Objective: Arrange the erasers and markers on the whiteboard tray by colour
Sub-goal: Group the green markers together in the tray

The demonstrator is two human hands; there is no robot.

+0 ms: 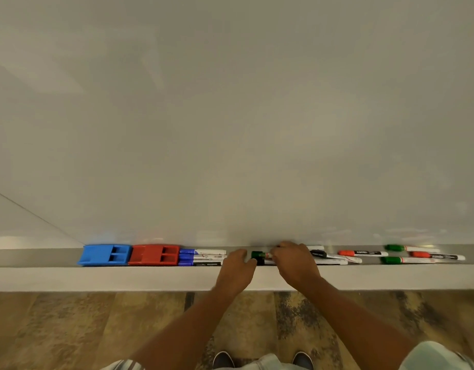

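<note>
On the grey whiteboard tray (38,257) a blue eraser (105,254) sits at the left with a red eraser (154,254) touching its right side. Three blue-capped markers (201,257) lie stacked right of the red eraser. My right hand (294,261) is closed over a green-capped marker (258,254), whose cap sticks out to the left. My left hand (237,268) rests beside that cap, fingers curled, thumb near a dark marker end below it. Black-capped markers (326,255), two red-capped markers (362,253) (436,255) and two green-capped markers (410,248) (406,260) lie to the right.
The white board (230,116) rises behind the tray. The tray's pale front lip (96,279) runs across the view. Below is a patterned brown floor (70,329), with my shoes (262,360) at the bottom edge.
</note>
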